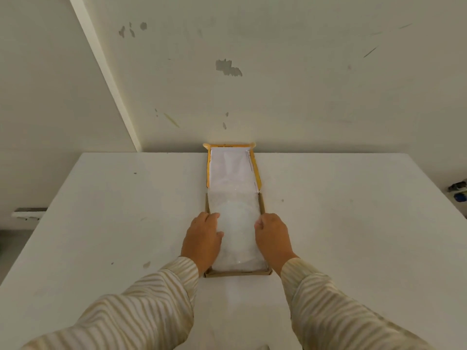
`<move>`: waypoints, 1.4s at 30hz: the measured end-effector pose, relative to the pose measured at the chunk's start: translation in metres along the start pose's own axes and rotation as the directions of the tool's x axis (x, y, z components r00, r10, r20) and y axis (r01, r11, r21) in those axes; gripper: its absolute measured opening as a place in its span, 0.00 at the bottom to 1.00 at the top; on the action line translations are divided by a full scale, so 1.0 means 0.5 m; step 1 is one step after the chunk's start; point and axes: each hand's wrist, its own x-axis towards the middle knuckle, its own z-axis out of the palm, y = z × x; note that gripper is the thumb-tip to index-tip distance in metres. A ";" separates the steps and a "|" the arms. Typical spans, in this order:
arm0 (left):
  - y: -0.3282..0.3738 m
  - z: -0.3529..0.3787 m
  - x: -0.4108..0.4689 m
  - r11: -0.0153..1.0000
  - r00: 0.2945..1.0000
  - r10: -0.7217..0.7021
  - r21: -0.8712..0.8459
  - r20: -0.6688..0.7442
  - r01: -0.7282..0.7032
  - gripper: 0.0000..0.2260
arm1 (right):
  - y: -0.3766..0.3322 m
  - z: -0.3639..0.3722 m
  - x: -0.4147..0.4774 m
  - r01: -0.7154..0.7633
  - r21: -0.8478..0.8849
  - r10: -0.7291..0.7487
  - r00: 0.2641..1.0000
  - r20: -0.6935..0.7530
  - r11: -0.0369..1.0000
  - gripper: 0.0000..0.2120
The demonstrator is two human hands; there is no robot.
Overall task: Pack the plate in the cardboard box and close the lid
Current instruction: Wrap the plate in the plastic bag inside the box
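Note:
A shallow cardboard box (237, 273) lies on the white table, just in front of me. Its lid (257, 170) is folded back flat toward the wall, yellow-edged with a white inner face. Inside the box lies a white wrapped bundle (237, 238); a faint round outline of a plate shows through the wrap near the box's far end. My left hand (203, 238) rests on the box's left side, fingers curled on the wrap's edge. My right hand (273, 236) does the same on the right side.
The white table (101, 210) stretches wide to both sides and ends at a scuffed white wall right behind the lid. Some dark objects (458, 190) sit past the table's right edge. A white bracket (27, 213) is low on the left wall.

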 end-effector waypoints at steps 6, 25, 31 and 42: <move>-0.023 0.016 0.004 0.890 0.973 0.229 0.406 0.000 -0.209 0.15 | 0.010 0.009 -0.023 0.095 -0.161 -0.090 0.995 0.036 0.982 0.17; 0.026 -0.043 0.030 0.809 0.834 -0.025 0.501 0.552 -0.308 0.41 | 0.033 -0.028 0.014 0.423 -0.537 -0.099 0.843 0.529 0.730 0.34; 0.062 -0.004 0.046 0.897 0.855 0.062 0.347 0.515 -0.274 0.54 | 0.013 -0.027 0.056 0.437 -0.462 -0.253 0.877 0.408 0.771 0.32; 0.038 0.030 0.065 0.895 0.826 0.073 0.329 0.559 -0.302 0.57 | -0.024 -0.036 0.190 -0.101 0.224 0.081 0.992 0.095 0.969 0.21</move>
